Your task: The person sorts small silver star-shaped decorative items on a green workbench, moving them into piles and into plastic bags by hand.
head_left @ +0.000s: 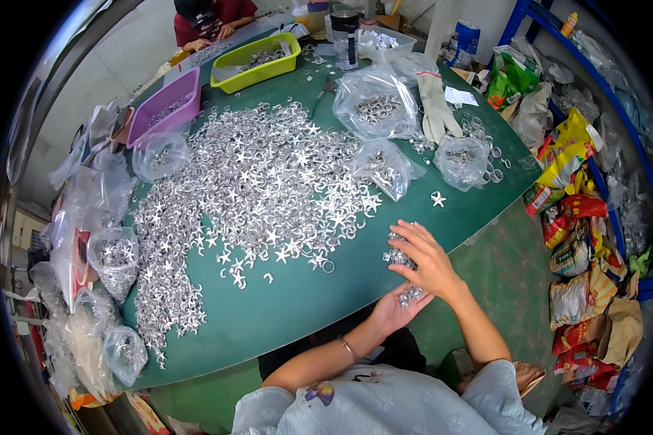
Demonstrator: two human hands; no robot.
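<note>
At the table's front edge, my left hand (397, 310) is turned palm up, cupping a few small silver metal pieces (411, 295). Just above it my right hand (432, 261) rests with fingers stretched and thumb apart, curved along a small cluster of silver pieces (395, 257) on the table. The fingers partly hide that cluster. A wide heap of silver open rings and starfish-shaped pieces (261, 181) spreads to the left. One starfish-shaped piece (437, 199) lies alone beyond my right hand, and a round ring (329, 267) lies at the heap's near edge.
The green table (268, 319) carries clear bags of rings (377, 109), a white glove (435, 109), a purple basin (163, 109), a yellow-green basin (257, 61) and a dark-topped bottle (345, 40). Another person (214, 22) works at the far end. Blue shelving (609, 80) and packages stand right.
</note>
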